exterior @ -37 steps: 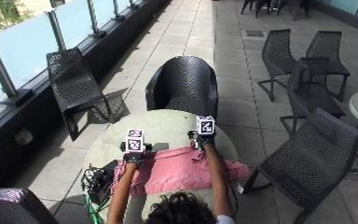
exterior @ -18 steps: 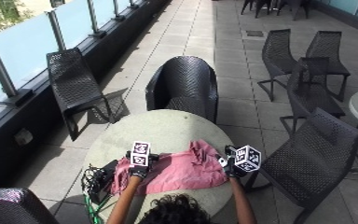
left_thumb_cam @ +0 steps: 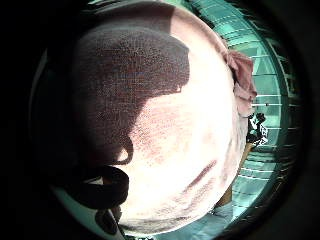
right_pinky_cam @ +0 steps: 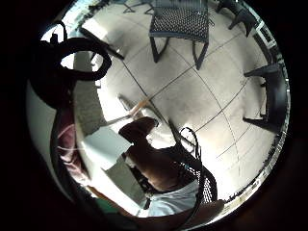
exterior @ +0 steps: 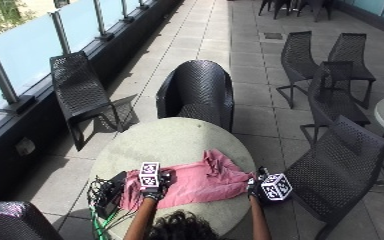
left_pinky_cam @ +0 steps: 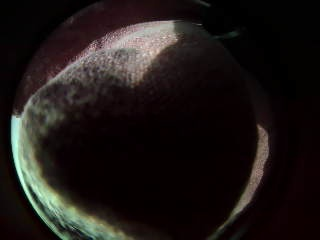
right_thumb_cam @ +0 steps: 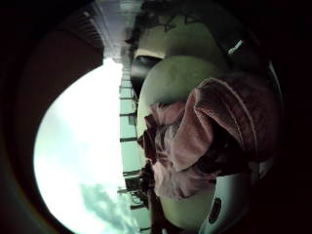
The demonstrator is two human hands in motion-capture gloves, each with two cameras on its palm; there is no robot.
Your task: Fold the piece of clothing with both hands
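A round table [exterior: 172,145] carries the pink garment [exterior: 198,182], spread between the hands; black wicker chairs [exterior: 198,92] ring it. The left hand [exterior: 153,186] rests on its left part, the right hand [exterior: 257,189] has moved to its right edge; neither grip can be told.

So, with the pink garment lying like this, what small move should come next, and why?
Probably the right hand should draw its end of the pink garment outward. The cloth lies bunched and wrinkled toward that side of the round table, while the left hand rests on the flatter end.
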